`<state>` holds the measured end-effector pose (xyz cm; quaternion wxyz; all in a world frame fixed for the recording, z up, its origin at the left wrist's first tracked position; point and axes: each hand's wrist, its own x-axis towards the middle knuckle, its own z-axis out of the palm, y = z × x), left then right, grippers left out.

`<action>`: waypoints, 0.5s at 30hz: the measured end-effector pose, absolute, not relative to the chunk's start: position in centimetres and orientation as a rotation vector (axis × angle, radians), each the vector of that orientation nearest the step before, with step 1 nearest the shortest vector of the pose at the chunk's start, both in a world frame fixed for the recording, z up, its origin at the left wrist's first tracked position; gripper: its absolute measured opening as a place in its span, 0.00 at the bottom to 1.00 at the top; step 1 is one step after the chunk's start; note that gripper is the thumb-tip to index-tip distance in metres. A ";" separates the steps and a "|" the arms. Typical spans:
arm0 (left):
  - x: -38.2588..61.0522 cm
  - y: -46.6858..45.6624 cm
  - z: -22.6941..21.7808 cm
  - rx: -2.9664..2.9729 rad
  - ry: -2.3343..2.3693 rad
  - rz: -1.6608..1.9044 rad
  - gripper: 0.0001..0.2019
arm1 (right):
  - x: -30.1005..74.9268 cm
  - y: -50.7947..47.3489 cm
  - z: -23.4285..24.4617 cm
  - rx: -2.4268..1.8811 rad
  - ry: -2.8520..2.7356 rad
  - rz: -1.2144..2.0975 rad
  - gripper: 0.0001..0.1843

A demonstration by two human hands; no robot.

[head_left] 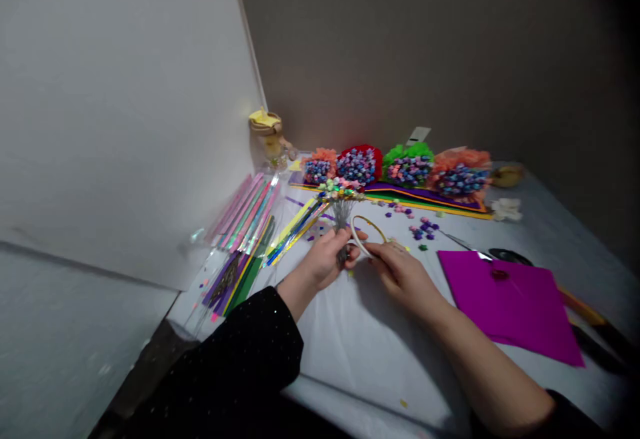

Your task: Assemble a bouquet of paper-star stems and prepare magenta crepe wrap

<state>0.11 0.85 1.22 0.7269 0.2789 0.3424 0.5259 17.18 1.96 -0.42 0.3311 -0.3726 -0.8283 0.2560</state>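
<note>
I see left hand (325, 262) closed low on the star-stem bundle (341, 211); right hand (403, 272) pinches tape ring (369, 228) just beside it. Bundle looks light, springy, tops fragile: hold wires only.

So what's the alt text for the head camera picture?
The left hand grips a bunch of wire stems topped with paper stars while the right hand holds a tape roll beside it. Finished star bouquets and a purple sheet lie nearby.

No writing, label, brand or number can be read anywhere. The small white card (418, 135) just behind the green paper bouquet (409, 162) is too blurred to show any print.
</note>
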 end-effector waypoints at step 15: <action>-0.8 1.6 2.3 0.453 0.764 1.295 0.10 | 17.5 2.3 0.2 -1.137 -1.693 0.635 0.06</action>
